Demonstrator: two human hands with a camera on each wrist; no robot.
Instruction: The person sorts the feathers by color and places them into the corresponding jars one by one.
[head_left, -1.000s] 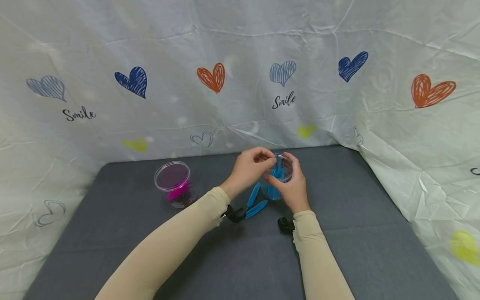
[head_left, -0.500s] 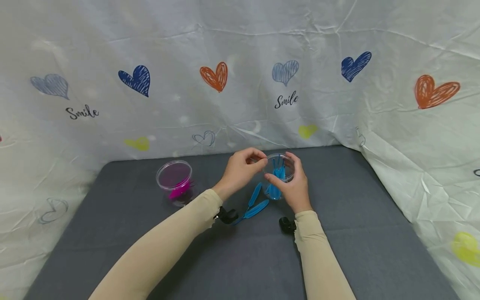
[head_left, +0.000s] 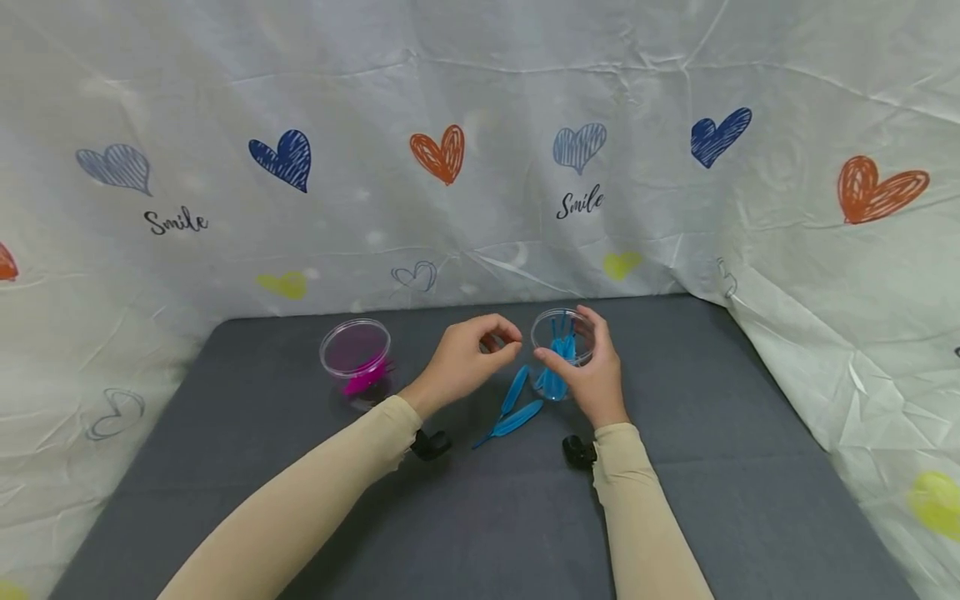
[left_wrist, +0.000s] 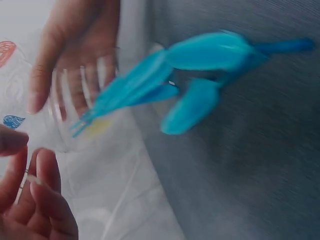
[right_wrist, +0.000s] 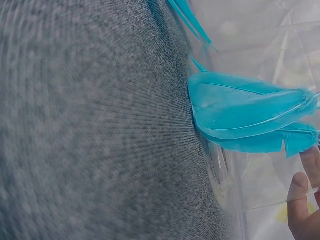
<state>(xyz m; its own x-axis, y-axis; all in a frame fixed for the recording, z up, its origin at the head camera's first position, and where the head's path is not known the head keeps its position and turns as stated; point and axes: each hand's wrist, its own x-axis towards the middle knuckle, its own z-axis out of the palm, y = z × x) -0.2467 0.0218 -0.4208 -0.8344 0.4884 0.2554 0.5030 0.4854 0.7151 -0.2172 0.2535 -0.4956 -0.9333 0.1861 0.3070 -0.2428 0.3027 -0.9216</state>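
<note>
My right hand (head_left: 588, 375) grips a clear plastic cup (head_left: 542, 332) from its right side, thumb in front and fingers round the far rim. Inside it stand several bright blue feathers (right_wrist: 250, 112), their quills pointing up to the opening. My left hand (head_left: 472, 354) hovers just left of the cup, its fingers loosely bent. In the left wrist view that hand's fingertips (left_wrist: 47, 167) are apart with nothing between them. Two more blue feathers (head_left: 517, 417) lie on the table in front of the cup, tips toward it.
Another clear cup (head_left: 330, 367) with bright pink feathers (head_left: 367, 377) stands to the left. Dark grey cloth (head_left: 480, 517) covers the table. A white curtain with printed hearts (head_left: 437, 154) hangs behind it and along the right side.
My left hand has drawn away from the cup's rim, moving left and slightly down. The right hand keeps its grip on the cup. The head view has shifted slightly.
</note>
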